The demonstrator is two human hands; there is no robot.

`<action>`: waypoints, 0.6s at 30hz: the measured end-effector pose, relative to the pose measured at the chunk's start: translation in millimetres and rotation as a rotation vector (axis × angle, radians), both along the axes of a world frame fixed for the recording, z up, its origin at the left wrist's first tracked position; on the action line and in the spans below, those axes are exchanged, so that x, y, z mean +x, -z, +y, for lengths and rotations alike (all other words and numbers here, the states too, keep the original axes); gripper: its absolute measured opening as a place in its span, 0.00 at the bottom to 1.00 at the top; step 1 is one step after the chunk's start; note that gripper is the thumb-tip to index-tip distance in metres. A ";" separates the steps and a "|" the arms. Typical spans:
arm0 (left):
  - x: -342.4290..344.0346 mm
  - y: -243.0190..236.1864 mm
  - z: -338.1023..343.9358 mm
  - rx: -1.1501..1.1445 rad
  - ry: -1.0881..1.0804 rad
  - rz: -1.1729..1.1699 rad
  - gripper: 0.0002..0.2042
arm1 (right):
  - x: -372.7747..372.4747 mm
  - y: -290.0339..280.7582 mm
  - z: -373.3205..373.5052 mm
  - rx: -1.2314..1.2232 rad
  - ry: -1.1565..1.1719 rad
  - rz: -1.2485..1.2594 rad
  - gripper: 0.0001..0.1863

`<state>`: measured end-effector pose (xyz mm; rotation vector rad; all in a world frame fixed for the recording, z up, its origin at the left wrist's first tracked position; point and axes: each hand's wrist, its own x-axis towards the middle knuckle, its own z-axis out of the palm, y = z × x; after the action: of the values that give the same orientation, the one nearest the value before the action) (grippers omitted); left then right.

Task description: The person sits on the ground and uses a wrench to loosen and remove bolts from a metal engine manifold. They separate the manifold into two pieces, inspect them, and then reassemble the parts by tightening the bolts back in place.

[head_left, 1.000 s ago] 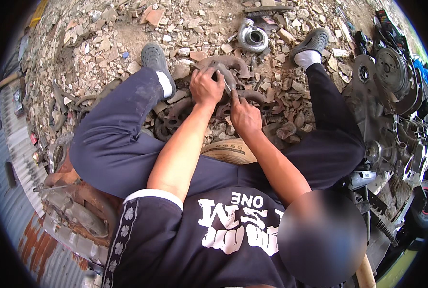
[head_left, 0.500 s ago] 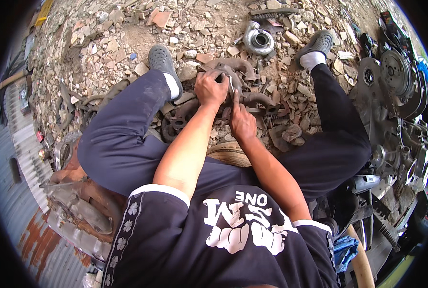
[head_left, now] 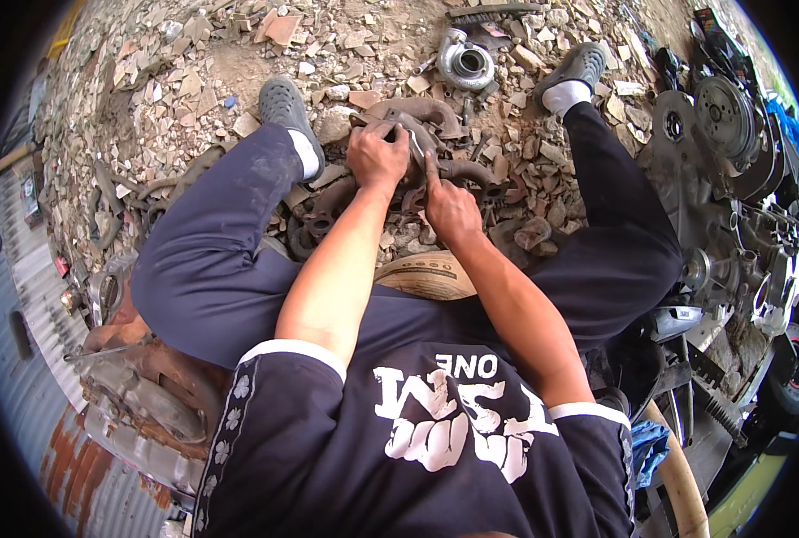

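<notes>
Two hands: both on a rusty cast manifold (head_left: 435,143) lying on rubble between the feet.
Left hand (head_left: 377,160): fingers closed around a metal tool (head_left: 415,142).
Right hand (head_left: 451,208): forefinger extended, touching the manifold; other fingers curled.

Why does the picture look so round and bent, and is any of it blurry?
Head view: fisheye bends the corrugated sheet near the rim, with black corners; even daylight, soft shadows; left hand, right hand and rusty manifold look sharp, no glare.
</notes>
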<state>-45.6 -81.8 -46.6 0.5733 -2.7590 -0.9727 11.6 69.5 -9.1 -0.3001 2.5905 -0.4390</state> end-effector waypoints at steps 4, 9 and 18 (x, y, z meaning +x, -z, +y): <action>1.3 -0.7 5.5 -0.044 -0.004 0.044 0.11 | -2.8 5.7 12.3 -0.066 -0.037 0.046 0.41; 1.7 2.5 5.7 0.018 -0.032 0.043 0.11 | -4.6 3.6 12.2 -0.051 -0.043 -0.021 0.38; -3.8 -7.8 14.9 -0.139 -0.026 -0.027 0.12 | -10.3 12.1 23.5 -0.026 -0.100 0.047 0.39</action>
<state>-49.4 -66.9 -38.8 0.6028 -2.8073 -0.7650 1.3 93.1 -21.1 -0.4517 2.6036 -0.4354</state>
